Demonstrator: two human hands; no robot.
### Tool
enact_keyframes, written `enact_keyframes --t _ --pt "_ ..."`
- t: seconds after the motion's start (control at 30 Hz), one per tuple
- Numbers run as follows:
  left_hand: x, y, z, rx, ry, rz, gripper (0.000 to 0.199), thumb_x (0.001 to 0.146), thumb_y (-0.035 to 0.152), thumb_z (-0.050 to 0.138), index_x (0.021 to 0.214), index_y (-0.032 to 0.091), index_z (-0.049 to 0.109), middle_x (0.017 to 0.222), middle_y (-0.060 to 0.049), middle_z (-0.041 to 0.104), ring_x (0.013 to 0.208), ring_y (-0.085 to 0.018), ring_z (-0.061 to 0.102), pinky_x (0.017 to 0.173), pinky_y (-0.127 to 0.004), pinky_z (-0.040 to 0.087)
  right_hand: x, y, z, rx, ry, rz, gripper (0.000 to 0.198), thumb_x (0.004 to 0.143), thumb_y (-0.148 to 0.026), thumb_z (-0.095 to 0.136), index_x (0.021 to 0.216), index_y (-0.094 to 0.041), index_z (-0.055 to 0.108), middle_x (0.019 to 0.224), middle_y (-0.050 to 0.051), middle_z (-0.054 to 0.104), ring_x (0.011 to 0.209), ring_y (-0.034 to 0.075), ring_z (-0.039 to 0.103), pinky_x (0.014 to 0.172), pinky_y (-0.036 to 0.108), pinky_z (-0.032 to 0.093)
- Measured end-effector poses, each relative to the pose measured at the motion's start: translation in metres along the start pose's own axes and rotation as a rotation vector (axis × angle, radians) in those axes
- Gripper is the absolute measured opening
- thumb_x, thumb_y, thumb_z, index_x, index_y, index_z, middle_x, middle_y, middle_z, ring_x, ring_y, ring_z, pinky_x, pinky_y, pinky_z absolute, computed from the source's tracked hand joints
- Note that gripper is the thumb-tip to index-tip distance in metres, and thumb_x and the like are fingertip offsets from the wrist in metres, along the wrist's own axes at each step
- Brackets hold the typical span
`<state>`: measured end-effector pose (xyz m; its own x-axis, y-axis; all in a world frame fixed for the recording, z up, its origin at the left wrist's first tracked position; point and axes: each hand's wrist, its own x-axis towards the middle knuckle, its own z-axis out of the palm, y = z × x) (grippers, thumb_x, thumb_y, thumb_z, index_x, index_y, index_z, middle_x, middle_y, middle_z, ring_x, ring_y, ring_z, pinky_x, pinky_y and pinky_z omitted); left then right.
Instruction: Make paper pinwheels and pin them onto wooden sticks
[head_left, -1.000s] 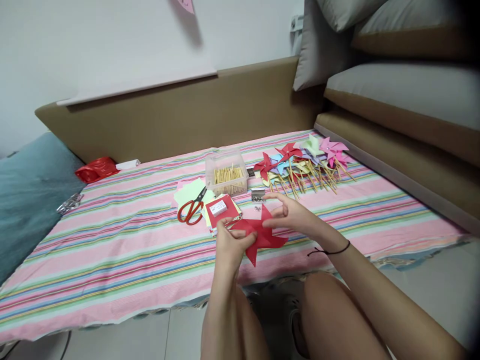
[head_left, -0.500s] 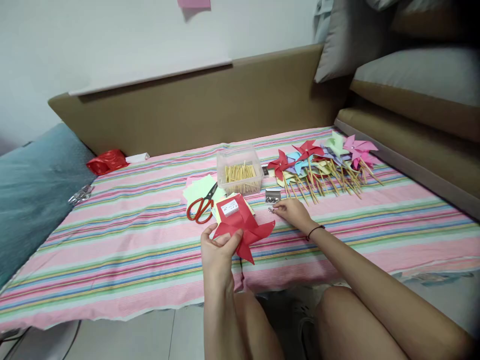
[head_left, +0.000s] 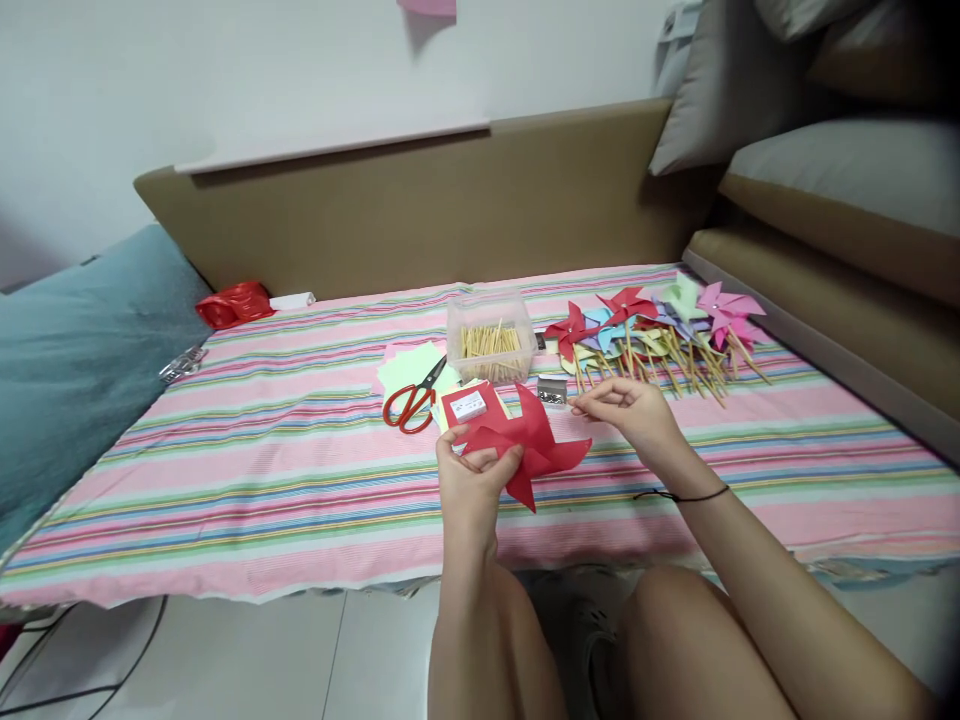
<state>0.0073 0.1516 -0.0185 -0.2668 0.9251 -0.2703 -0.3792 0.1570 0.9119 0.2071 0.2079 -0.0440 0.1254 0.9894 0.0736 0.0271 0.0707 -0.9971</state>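
Observation:
My left hand (head_left: 474,490) pinches a red paper pinwheel (head_left: 534,445) between thumb and fingers, holding it up over the striped cloth. No stick shows on this pinwheel. To the right, my right hand (head_left: 626,410) is closed in a pinch, thumb against forefinger. Whatever its fingertips hold is too small to name. Just left of those fingertips lies a small open box (head_left: 552,391) with shiny metal bits inside. Behind the pinwheel, a small white box (head_left: 469,404) rests on a stack of red paper squares (head_left: 491,398).
Red-handled scissors (head_left: 411,405) lie on pale green paper (head_left: 405,368). A clear plastic tub (head_left: 491,345) holds many short wooden sticks. Several finished pinwheels on sticks (head_left: 652,325) lie at the right. A red plastic bag (head_left: 234,304) sits at the far left.
My right hand has lifted off the cloth beside the small open box and come up, still pinched. My left hand has moved the red pinwheel slightly right and turned it. The view has shifted a little.

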Motion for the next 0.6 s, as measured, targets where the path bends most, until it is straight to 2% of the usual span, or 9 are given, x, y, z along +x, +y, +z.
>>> enact_keyframes --t 0.1,0.17,0.27,0.37,0.53,0.6 --pt "-0.004 -0.002 0.008 -0.021 0.001 0.018 0.072 0.05 0.021 0.082 0.108 0.019 0.038 0.058 0.005 0.062 0.052 -0.014 0.063 0.057 -0.025 0.049 -0.019 -0.03 0.003 0.191 0.031 0.028 0.028 0.059 -0.036 0.083 0.074 -0.018 0.069 0.069 0.004 0.074 0.063 0.015 0.07 0.063 0.025 0.057" --pt "-0.008 -0.002 0.013 -0.02 -0.005 0.035 0.071 0.051 0.021 0.081 0.107 0.019 0.038 0.058 0.006 0.061 0.052 -0.013 0.062 0.058 -0.024 0.049 -0.03 -0.04 0.004 0.283 0.072 0.057 0.03 0.059 -0.036 0.084 0.08 -0.019 0.069 0.067 0.003 0.073 0.06 0.014 0.069 0.06 0.024 0.057" --pt "-0.012 -0.002 0.019 -0.003 -0.019 0.05 0.07 0.052 0.021 0.081 0.106 0.019 0.036 0.058 0.006 0.061 0.053 -0.013 0.062 0.059 -0.024 0.048 -0.043 -0.039 0.004 0.37 0.161 0.097 0.031 0.057 -0.036 0.085 0.077 -0.019 0.068 0.059 0.001 0.07 0.05 0.012 0.065 0.049 0.021 0.055" --pt "-0.014 -0.003 0.022 0.025 -0.017 0.083 0.069 0.053 0.022 0.08 0.105 0.02 0.036 0.058 0.006 0.061 0.054 -0.012 0.062 0.059 -0.023 0.047 -0.05 -0.032 0.002 0.38 0.23 0.08 0.026 0.058 -0.035 0.084 0.07 -0.017 0.068 0.056 0.001 0.068 0.047 0.011 0.062 0.045 0.02 0.052" --pt "-0.014 -0.006 0.025 0.143 -0.002 0.198 0.065 0.056 0.022 0.078 0.105 0.022 0.036 0.058 0.007 0.059 0.055 -0.011 0.059 0.062 -0.023 0.047 -0.059 -0.035 -0.003 0.394 0.368 -0.047 0.016 0.065 -0.027 0.081 0.076 -0.018 0.073 0.065 0.002 0.072 0.058 0.012 0.067 0.058 0.024 0.057" --pt "-0.015 -0.007 0.027 0.189 0.005 0.23 0.064 0.057 0.021 0.077 0.105 0.022 0.035 0.059 0.007 0.058 0.055 -0.011 0.059 0.062 -0.023 0.047 -0.065 -0.038 0.0 0.358 0.346 -0.103 0.013 0.067 -0.024 0.079 0.078 -0.02 0.073 0.07 0.002 0.074 0.064 0.014 0.07 0.065 0.027 0.058"
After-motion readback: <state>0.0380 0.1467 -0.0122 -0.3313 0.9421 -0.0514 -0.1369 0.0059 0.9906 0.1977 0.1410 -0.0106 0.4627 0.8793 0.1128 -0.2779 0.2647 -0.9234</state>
